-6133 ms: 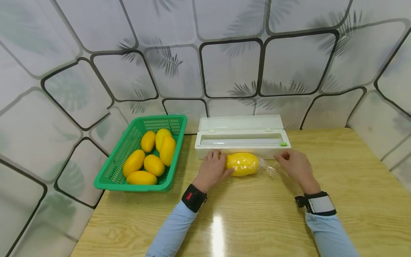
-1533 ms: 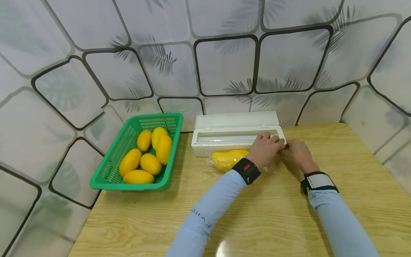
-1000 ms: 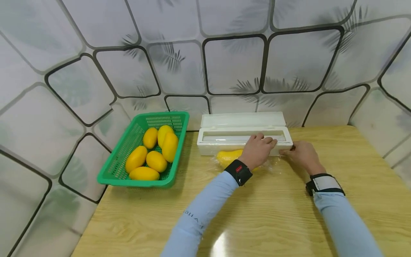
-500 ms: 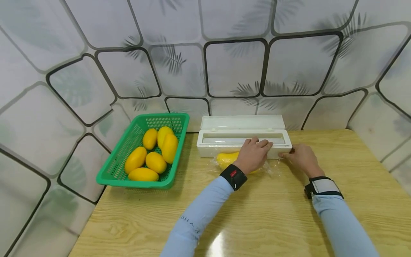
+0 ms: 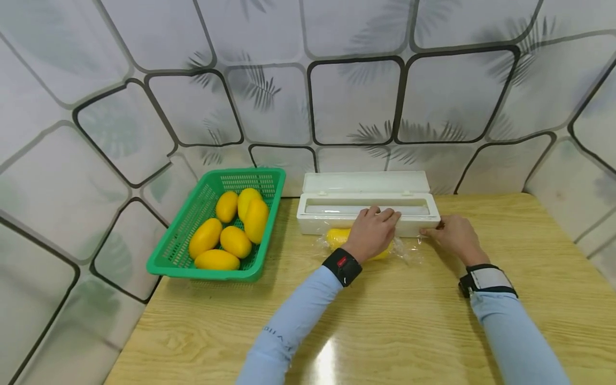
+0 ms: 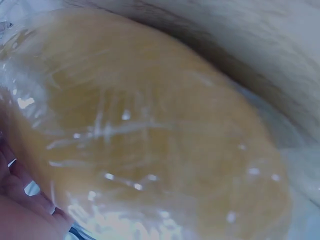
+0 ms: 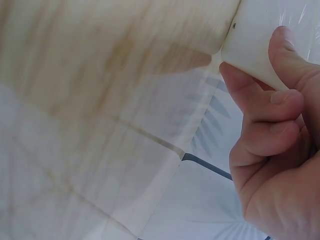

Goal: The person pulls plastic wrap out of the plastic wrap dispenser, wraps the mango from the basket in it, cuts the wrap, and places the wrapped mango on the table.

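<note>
This is an indoor corner, home or workroom impossible to tell, shown by a wood-grain table (image 5: 399, 321) across the lower frame and walls (image 5: 353, 101) with rounded outlines and leaf prints filling the top and sides.

Wrapped in glossy, crinkled clear plastic film (image 5: 406, 251) over smooth fruit (image 5: 338, 236). Moulded in smooth plastic at the box (image 5: 332, 219), in perforated plastic at the basket (image 5: 207, 274). Finished in wood grain, with a glossy glint, across the surface (image 5: 394, 321). Clad in matt cloth at the sleeves (image 5: 298, 313), in fabric at the wrist straps (image 5: 349, 270).
</note>
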Tool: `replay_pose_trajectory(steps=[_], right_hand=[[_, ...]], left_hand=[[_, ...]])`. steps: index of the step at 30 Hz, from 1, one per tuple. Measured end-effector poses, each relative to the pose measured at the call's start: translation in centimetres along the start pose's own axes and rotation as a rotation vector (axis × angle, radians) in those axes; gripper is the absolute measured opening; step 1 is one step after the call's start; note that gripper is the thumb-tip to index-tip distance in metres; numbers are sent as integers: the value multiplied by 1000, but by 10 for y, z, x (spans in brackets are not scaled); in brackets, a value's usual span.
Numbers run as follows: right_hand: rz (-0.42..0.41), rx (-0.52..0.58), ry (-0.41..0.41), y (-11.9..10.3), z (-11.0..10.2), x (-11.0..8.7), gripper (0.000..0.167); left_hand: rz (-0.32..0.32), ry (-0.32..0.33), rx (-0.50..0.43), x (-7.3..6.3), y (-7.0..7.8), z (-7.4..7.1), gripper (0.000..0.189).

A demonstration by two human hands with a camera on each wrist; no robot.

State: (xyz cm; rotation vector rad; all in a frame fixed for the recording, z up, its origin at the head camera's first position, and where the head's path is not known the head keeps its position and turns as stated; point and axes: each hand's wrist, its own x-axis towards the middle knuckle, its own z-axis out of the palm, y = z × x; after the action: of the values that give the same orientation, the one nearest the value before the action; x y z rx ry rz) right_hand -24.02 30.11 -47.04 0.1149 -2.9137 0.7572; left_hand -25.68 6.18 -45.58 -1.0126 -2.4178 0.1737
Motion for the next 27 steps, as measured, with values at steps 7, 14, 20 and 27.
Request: replay_pose_trajectory(steps=[7,14,20,27], right_hand=[[21,9,-19,0,2,-1,40],[33,13,-31,-2,1,-2,42],[41,7,-39,-4,1,-2,45],[52,11,-46,-4,0,-2,46]], left_hand=[[-6,14,-34,-7,-4,1,40],[-22,10,-52,-12,-8,-1,43],[-35,-11,-51,-14,-12,-2,43],[-47,-4,-53,-19,-16,-2,43]])
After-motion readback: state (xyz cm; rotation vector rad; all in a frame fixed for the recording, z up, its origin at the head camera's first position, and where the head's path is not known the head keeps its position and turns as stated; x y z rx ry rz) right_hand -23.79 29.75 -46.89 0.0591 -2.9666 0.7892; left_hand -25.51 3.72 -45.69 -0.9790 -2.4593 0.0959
